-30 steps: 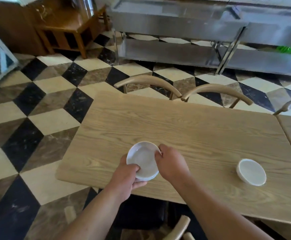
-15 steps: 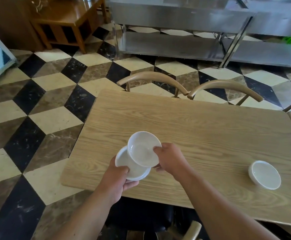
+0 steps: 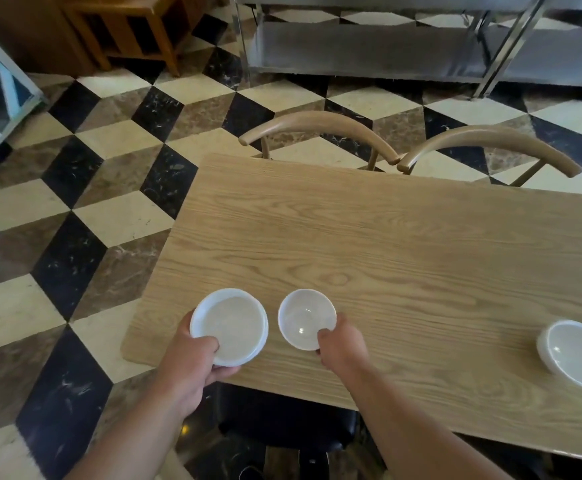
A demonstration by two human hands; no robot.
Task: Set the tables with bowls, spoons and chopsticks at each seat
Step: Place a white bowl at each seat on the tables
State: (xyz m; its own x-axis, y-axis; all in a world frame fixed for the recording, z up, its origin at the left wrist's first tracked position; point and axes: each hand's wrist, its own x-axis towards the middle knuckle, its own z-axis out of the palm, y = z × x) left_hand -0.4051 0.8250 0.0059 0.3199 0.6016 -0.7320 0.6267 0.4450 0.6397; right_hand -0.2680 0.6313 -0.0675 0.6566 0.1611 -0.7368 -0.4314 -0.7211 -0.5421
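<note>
The left hand [image 3: 192, 365] holds a stack of white bowls [image 3: 229, 326] by its near rim, thumb inside and fingers under. The stack is over the near left corner of the wooden table [image 3: 386, 258], and it hangs a little past the table's left edge. I cannot tell if it touches the wood. The right hand [image 3: 343, 348] pinches the near rim of a small white bowl [image 3: 306, 318]. This bowl is just beside the stack, on its right, with a thin gap between them. It sits close to the near edge of the tabletop, and I cannot tell if it is fully set down. Another white bowl [image 3: 575, 353] rests on the tabletop far to the right, near the near edge, with no hand on it. Two wooden chairs [image 3: 320, 124] stand at the far edge of the table. A black seat [image 3: 282, 420] is tucked under the near edge.
</note>
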